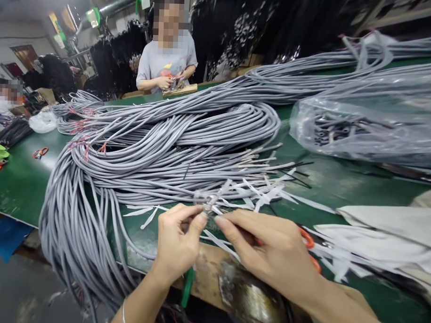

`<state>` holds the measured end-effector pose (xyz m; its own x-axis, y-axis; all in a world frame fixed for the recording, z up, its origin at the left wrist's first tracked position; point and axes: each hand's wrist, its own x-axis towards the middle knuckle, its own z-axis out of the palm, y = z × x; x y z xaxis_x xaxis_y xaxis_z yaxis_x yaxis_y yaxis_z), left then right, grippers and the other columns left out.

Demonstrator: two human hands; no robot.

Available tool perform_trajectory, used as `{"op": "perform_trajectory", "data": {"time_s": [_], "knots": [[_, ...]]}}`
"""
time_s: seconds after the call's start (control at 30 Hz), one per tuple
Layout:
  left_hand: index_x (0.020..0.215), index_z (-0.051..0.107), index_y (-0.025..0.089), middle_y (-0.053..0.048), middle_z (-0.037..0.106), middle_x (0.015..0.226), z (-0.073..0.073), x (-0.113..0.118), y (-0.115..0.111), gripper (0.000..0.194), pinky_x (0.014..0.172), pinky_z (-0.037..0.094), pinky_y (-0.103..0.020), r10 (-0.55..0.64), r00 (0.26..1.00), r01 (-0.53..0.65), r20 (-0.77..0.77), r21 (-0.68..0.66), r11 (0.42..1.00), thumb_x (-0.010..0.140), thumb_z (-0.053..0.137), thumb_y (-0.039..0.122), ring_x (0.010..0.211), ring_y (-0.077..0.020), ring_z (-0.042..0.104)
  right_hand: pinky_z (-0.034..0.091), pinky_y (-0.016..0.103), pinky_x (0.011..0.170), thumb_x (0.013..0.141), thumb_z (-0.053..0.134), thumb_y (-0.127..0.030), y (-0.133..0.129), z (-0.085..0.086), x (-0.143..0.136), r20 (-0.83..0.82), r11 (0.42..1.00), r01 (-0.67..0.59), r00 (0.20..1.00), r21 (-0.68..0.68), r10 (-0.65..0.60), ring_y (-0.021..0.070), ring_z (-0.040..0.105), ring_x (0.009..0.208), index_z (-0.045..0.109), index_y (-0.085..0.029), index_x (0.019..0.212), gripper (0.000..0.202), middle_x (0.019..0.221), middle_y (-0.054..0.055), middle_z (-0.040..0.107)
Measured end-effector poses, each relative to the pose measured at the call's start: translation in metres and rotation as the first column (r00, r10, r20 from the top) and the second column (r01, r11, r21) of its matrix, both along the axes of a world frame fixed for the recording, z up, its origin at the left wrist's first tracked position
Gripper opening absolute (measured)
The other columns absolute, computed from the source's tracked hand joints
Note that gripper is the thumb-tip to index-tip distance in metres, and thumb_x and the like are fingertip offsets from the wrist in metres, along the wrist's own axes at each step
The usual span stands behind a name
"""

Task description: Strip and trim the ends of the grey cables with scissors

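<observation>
Bag of clear plastic (302,120) at the head view's right holds dark parts (331,130) on the green table (328,184); another crumpled bag (43,121) sits far left, contents unclear. Between them lie grey cables (174,141). Left hand (179,235) pinches a small clear piece (214,199); right hand (276,243) is pinched narrow just beside it, orange handles (307,237) showing.

No text, label, brand, number or sign is legible.

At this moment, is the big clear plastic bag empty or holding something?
Holding something: dark parts show through the clear plastic bag. How full, I cannot tell.
</observation>
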<state>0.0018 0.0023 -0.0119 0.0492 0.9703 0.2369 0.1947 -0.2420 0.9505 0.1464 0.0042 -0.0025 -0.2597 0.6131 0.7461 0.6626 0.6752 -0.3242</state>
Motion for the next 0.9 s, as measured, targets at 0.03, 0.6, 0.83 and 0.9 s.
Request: {"op": "perform_trajectory", "data": {"time_s": [0.03, 0.6, 0.83, 0.9], "knots": [[0.09, 0.074, 0.013, -0.007, 0.065, 0.073, -0.0004, 0.0002, 0.0001, 0.02, 0.055, 0.043, -0.022, -0.003, 1.0, 0.003, 0.007, 0.004, 1.0, 0.082, 0.057, 0.02, 0.064, -0.0141, 0.056, 0.041, 0.02, 0.047, 0.092, 0.046, -0.021, -0.0006, 0.0004, -0.0006, -0.006, 1.0, -0.003, 1.0, 0.018, 0.003, 0.0086, 0.055, 0.044, 0.058, -0.017, 0.063, 0.032, 0.053, 0.0, 0.062], [0.088, 0.073, 0.011, -0.005, 0.062, 0.068, -0.0012, 0.0023, -0.0024, 0.023, 0.048, 0.043, -0.02, 0.035, 0.998, -0.034, 0.043, -0.024, 0.999, 0.084, 0.054, 0.023, 0.056, -0.0117, 0.054, 0.037, 0.027, 0.052, 0.09, 0.053, -0.021, 0.0017, -0.0044, 0.0052, 0.11, 0.972, 0.161, 0.977, 0.174, -0.182, 0.013, 0.057, 0.052, 0.063, -0.016, 0.071, 0.022, 0.058, 0.001, 0.065], [0.091, 0.073, 0.013, -0.007, 0.066, 0.071, 0.001, 0.0023, -0.0047, 0.023, 0.054, 0.046, -0.023, 0.022, 0.992, -0.011, -0.125, 0.095, 0.995, 0.086, 0.052, 0.019, 0.061, -0.014, 0.057, 0.038, 0.027, 0.053, 0.09, 0.051, -0.022, 0.0002, -0.0043, 0.0051, 0.116, 0.981, 0.147, 0.98, 0.129, -0.162, 0.0121, 0.057, 0.052, 0.063, -0.018, 0.07, 0.024, 0.059, 0.001, 0.065], [0.093, 0.073, 0.013, -0.007, 0.067, 0.072, 0.0007, 0.0026, -0.005, 0.022, 0.055, 0.047, -0.024, 0.047, 0.988, -0.028, -0.149, 0.131, 0.991, 0.085, 0.054, 0.019, 0.062, -0.0146, 0.057, 0.036, 0.027, 0.053, 0.09, 0.051, -0.022, 0.0004, -0.0034, 0.0054, 0.124, 0.978, 0.159, 0.977, 0.133, -0.176, 0.0121, 0.056, 0.052, 0.063, -0.018, 0.069, 0.024, 0.059, 0.0, 0.065]]}}
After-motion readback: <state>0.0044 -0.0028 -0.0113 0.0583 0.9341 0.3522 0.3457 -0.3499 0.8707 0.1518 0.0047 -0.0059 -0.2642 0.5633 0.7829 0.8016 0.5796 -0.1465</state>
